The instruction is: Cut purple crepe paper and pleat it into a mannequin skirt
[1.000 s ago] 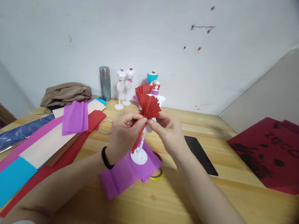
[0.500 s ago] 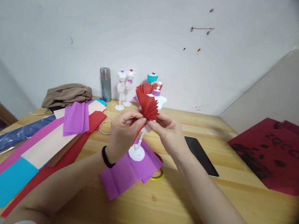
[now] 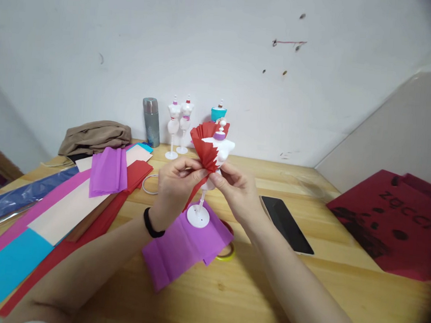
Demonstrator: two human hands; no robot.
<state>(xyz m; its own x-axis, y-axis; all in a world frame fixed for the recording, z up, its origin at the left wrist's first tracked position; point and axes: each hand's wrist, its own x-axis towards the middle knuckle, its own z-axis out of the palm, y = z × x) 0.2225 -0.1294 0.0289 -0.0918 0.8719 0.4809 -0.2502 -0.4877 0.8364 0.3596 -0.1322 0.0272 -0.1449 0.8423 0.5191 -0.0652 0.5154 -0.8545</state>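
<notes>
Pleated red crepe paper (image 3: 208, 150) fans out around the side of a small white dress-form mannequin (image 3: 222, 149) with a purple neck band. My left hand (image 3: 180, 181) pinches the gathered paper at the mannequin's waist, and a tail of red paper hangs below the fingers. On the other side, my right hand (image 3: 238, 185) has its thumb and fingers closed on the same gather at the waist. The mannequin's round base (image 3: 198, 216) is over a purple paper sheet (image 3: 174, 249). Behind the hands, part of the mannequin's waist is hidden.
Coloured paper strips (image 3: 67, 215) and folded purple paper (image 3: 108, 172) lie at left, near a brown cloth (image 3: 95, 137). A thermos (image 3: 151, 122) and other mannequins (image 3: 173, 124) stand by the wall. A black tablet (image 3: 287, 224), yellow tape roll (image 3: 227, 253) and red bag (image 3: 388, 223) are at right.
The mannequin and red paper have shifted slightly left and turned more upright, showing more of the white torso. Both hands keep their pinch at the waist.
</notes>
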